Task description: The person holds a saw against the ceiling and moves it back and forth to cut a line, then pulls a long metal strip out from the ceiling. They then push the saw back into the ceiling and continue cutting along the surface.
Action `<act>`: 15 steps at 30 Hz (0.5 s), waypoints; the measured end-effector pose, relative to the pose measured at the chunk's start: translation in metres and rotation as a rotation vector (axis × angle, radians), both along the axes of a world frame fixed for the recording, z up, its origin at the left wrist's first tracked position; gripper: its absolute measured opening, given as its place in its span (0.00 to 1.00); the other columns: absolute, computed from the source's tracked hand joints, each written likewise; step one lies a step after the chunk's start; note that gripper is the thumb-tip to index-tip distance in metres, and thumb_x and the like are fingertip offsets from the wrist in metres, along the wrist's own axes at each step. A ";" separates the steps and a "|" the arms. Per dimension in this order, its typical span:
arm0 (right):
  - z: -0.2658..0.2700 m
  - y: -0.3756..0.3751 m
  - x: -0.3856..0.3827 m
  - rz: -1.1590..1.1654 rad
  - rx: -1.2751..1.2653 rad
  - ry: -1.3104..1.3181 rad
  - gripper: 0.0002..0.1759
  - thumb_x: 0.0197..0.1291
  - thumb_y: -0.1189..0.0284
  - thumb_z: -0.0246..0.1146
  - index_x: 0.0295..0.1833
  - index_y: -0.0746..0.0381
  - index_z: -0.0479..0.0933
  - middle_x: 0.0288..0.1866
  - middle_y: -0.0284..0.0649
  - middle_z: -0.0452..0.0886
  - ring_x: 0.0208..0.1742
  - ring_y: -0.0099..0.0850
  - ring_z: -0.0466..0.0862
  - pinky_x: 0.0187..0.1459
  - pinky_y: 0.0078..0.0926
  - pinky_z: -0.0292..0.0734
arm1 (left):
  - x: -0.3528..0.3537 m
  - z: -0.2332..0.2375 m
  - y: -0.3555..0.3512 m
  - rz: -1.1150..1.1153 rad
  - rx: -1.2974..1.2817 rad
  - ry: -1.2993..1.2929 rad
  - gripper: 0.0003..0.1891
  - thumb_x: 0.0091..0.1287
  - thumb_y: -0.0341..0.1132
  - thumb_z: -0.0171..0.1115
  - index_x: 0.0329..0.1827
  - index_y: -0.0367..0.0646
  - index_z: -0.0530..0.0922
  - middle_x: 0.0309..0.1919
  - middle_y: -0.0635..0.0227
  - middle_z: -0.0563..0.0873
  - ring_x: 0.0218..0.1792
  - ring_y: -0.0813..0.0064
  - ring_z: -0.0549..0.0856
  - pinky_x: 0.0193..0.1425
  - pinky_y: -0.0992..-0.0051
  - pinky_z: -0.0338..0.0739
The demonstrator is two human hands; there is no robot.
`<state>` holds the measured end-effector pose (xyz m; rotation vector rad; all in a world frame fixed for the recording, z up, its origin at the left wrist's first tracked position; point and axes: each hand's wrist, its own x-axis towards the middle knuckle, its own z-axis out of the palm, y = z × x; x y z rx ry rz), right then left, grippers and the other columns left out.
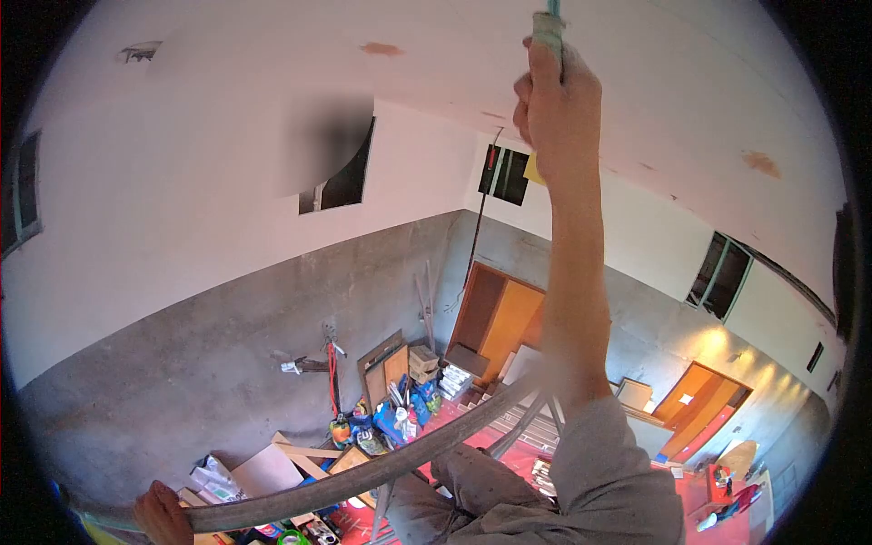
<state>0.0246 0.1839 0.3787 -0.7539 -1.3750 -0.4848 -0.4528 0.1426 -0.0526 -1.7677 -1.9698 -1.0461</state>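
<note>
My right hand (557,104) is raised toward the white ceiling (436,54), its fingers wrapped round a tool with a pale green handle (549,29). The tool's upper end runs out of view, so its kind cannot be made out. Low on the left, my left hand (163,514) is closed on the end of a long grey-brown bar (354,477). This bar crosses in front of my bent legs and looks curved in this lens. Thin legs or struts (520,427) slope down beneath it.
Far below lies a red floor (354,524) with boards, bags and a pile of supplies (400,418) along the grey wall (245,318). Orange-brown doors (509,327) and several dark window openings (719,275) line the walls. A dark rod or cable (479,227) hangs from the ceiling.
</note>
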 end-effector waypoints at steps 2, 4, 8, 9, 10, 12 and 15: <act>0.033 -0.002 -0.013 0.025 -0.015 -0.011 0.17 0.70 0.61 0.52 0.41 0.66 0.75 0.17 0.29 0.65 0.13 0.16 0.62 0.13 0.19 0.51 | -0.001 0.003 0.000 -0.032 -0.034 -0.024 0.24 0.75 0.42 0.42 0.21 0.41 0.73 0.19 0.55 0.77 0.27 0.48 0.77 0.34 0.50 0.65; 0.054 0.013 -0.019 0.052 0.048 0.055 0.15 0.72 0.63 0.51 0.38 0.64 0.72 0.18 0.29 0.66 0.13 0.19 0.64 0.14 0.23 0.57 | -0.005 0.001 0.002 -0.026 -0.060 0.001 0.23 0.75 0.41 0.42 0.21 0.41 0.73 0.19 0.54 0.77 0.27 0.48 0.77 0.35 0.50 0.65; 0.044 0.017 -0.003 0.132 0.011 0.001 0.19 0.69 0.60 0.53 0.47 0.67 0.77 0.18 0.30 0.66 0.12 0.17 0.62 0.13 0.19 0.52 | -0.006 -0.004 0.002 0.015 -0.064 -0.065 0.21 0.73 0.40 0.43 0.21 0.41 0.73 0.19 0.54 0.77 0.27 0.49 0.77 0.35 0.51 0.65; 0.028 0.015 -0.001 0.128 -0.003 0.026 0.19 0.69 0.60 0.54 0.46 0.67 0.77 0.18 0.30 0.66 0.12 0.18 0.62 0.13 0.19 0.52 | -0.002 -0.003 0.002 0.030 -0.028 -0.023 0.21 0.73 0.40 0.43 0.21 0.42 0.73 0.20 0.55 0.77 0.28 0.49 0.77 0.35 0.51 0.65; 0.011 0.011 -0.001 0.125 -0.010 0.047 0.18 0.68 0.60 0.54 0.46 0.67 0.76 0.19 0.31 0.66 0.13 0.18 0.63 0.13 0.19 0.53 | 0.001 0.001 0.002 0.045 0.017 0.016 0.21 0.73 0.40 0.43 0.21 0.42 0.73 0.20 0.55 0.77 0.28 0.50 0.76 0.36 0.52 0.66; 0.005 0.009 -0.001 0.114 -0.003 0.032 0.18 0.68 0.60 0.54 0.45 0.67 0.76 0.19 0.31 0.67 0.13 0.18 0.63 0.13 0.19 0.54 | 0.003 0.012 0.000 0.023 -0.099 -0.021 0.20 0.73 0.39 0.43 0.22 0.43 0.74 0.21 0.56 0.77 0.30 0.51 0.76 0.37 0.52 0.66; 0.025 0.018 -0.002 0.065 0.018 0.017 0.16 0.70 0.62 0.53 0.42 0.66 0.74 0.19 0.31 0.67 0.14 0.19 0.64 0.14 0.21 0.57 | 0.003 0.014 -0.003 0.029 -0.096 0.008 0.20 0.73 0.39 0.43 0.22 0.43 0.73 0.21 0.57 0.77 0.31 0.52 0.76 0.37 0.52 0.66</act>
